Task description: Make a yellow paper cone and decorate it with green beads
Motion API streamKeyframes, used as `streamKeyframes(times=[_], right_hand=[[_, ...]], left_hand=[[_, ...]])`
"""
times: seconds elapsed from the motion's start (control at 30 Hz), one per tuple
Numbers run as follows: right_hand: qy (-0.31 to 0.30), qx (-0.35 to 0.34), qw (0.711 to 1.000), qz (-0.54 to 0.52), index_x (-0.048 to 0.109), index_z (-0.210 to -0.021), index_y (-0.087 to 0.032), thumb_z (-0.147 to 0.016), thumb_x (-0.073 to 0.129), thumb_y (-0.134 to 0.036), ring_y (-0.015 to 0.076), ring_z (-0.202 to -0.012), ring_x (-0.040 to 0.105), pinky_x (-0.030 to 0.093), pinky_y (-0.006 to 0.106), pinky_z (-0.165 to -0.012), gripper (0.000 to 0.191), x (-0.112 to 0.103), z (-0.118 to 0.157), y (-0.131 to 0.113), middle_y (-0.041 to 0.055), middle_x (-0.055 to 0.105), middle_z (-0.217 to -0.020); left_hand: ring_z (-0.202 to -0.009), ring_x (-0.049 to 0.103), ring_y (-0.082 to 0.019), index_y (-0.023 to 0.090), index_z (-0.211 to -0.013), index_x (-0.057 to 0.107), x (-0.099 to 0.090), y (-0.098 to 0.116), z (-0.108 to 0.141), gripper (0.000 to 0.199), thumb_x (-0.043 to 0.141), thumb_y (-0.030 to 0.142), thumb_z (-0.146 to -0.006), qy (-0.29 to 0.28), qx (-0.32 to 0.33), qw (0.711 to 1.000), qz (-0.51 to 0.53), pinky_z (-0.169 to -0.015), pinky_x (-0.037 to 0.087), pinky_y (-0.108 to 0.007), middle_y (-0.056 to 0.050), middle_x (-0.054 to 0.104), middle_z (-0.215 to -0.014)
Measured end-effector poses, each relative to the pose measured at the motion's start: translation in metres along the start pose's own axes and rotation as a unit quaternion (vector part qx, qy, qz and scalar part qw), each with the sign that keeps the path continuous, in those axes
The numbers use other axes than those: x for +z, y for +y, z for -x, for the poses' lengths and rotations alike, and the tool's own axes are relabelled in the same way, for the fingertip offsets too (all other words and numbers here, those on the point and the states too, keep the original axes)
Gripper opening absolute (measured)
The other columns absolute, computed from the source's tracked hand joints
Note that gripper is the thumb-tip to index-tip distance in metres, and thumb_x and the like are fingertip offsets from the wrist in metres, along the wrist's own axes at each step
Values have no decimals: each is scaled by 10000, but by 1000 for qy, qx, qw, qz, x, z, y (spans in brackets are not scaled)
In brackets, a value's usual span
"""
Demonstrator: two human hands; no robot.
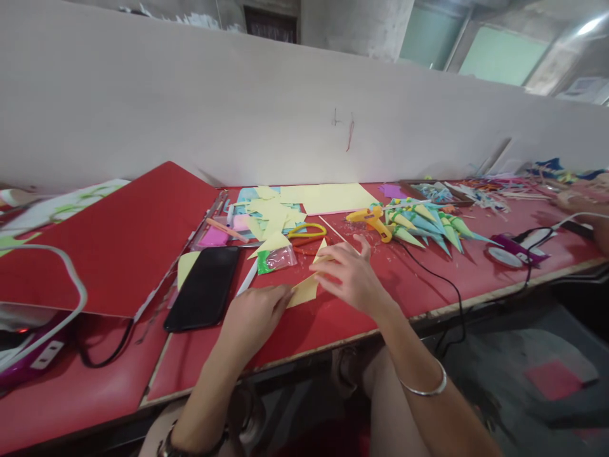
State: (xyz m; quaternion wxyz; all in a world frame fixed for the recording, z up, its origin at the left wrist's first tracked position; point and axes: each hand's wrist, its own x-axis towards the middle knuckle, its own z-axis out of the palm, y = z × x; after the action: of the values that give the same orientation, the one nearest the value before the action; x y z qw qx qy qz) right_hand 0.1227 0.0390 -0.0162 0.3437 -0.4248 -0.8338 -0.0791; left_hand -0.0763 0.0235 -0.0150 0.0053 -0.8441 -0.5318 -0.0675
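Now, the left hand (pixel 257 316) pinches the strip (pixel 304 292) at its eight-o'clock end over the counter (pixel 278 333); the right hand (pixel 346 271), fingers spread, touches its two-o'clock side; the phone (pixel 204 289) lies at nine o'clock.

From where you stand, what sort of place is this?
Probably a small craft workshop: a yellow glue gun lies by a pile of paper cones, with pale yellow paper scraps on the red table.
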Motion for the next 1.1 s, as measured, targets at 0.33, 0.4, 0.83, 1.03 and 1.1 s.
streamKeyframes(times=[0.33,0.4,0.83,1.03,1.1], right_hand=[[-33,-5,994,-108,581,-751,-202,-916,401,-256,92,-654,550,166,349,-959,250,6,-1,-28,-48,642,-673],[-25,19,988,-148,573,-747,-206,-908,415,-257,92,-656,556,175,347,-960,231,3,-1,-27,-52,648,-684],[94,320,832,-443,541,-660,-193,-786,501,-369,107,-528,455,362,225,-511,221,16,-1,-5,-33,494,-578],[31,383,713,-587,581,-731,-178,-729,538,-360,94,-513,466,389,211,-478,187,39,-6,-22,-18,553,-628],[4,376,713,-592,587,-807,-177,-736,530,-332,102,-532,498,418,218,-497,179,42,-4,-27,-2,590,-685]], left_hand=[[-659,618,-151,190,-784,642,4,9,2,196,454,168,-837,328,102,939,-36,-695,362,-305,-6,702,-727],[-599,592,-140,195,-728,631,1,6,3,201,461,159,-829,339,94,936,-28,-672,349,-304,9,682,-653],[-536,492,-131,188,-784,581,-3,-22,2,170,440,282,-792,280,-147,891,326,-568,383,-257,6,568,-642],[-786,590,-191,170,-1130,511,2,-3,0,521,515,528,-751,99,-85,772,622,-740,481,-301,-82,628,-997],[-810,601,-207,168,-1094,531,4,3,1,520,577,521,-715,66,-89,762,639,-753,488,-310,-89,645,-972]])
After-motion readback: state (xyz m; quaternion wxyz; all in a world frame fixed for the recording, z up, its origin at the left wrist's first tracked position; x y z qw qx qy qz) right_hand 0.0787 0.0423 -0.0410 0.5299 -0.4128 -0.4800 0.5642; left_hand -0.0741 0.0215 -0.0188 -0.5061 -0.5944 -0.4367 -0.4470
